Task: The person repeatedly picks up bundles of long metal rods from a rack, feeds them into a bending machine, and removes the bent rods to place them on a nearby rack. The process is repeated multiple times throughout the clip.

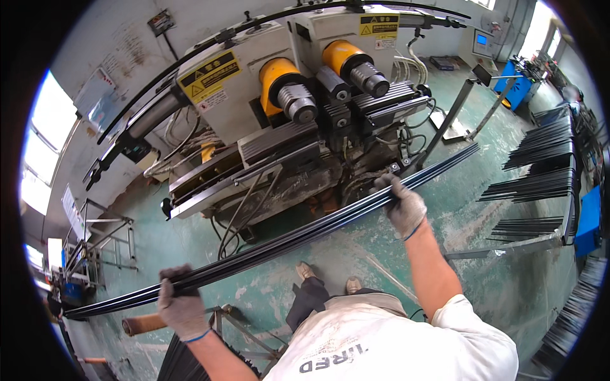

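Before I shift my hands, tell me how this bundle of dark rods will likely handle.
The bundle of dark rods is probably fairly stiff: it spans left hand to right hand without obvious sag. The rods may slide apart, since no tie shows between the hands. Glossy streaks suggest they could be slippery.

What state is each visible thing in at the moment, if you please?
Bundle of long, thin black bars: held up in mid-air
Left hand in pale grey fabric glove: closed around bundle
Right hand in pale grey fabric glove: closed around bundle
Small rectangular blue screen: lit
Thin black bars at far right: stacked in tiers
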Motion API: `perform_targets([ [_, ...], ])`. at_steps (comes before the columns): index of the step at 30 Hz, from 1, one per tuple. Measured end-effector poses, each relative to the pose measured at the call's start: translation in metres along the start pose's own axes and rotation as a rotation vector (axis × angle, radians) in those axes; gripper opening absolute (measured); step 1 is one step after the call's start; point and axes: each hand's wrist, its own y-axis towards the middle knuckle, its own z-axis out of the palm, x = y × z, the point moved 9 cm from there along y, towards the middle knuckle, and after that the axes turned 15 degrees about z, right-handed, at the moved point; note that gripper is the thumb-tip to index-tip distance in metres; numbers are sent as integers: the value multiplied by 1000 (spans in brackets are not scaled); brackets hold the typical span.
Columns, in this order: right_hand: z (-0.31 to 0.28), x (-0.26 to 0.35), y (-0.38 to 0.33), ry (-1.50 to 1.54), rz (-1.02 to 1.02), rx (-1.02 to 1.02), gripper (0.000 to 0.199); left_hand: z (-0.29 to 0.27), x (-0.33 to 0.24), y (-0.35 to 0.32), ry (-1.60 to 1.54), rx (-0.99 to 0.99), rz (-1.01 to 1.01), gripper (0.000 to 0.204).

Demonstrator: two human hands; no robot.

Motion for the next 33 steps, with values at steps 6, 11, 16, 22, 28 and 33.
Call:
perform_targets([
  [6,-15,75,53,-97,-229,-355,37,-60,18,88,133,-10,36,24],
  [11,67,42,116,-51,-255,-189,31,-109,88,161,194,-83,-63,28],
  [16,141,36,149,-102,-332,-158,22,-132,154,212,113,-272,-190,30],
  [22,150,42,208,-132,-199,-174,36,-128,228,232,31,-341,-319,24],
  [28,111,58,289,-640,-356,-103,48,-32,272,213,29,-457,-460,30],
  [33,43,78,363,-805,-380,-438,46,-17,297,226,-44,-281,-497,34],
])
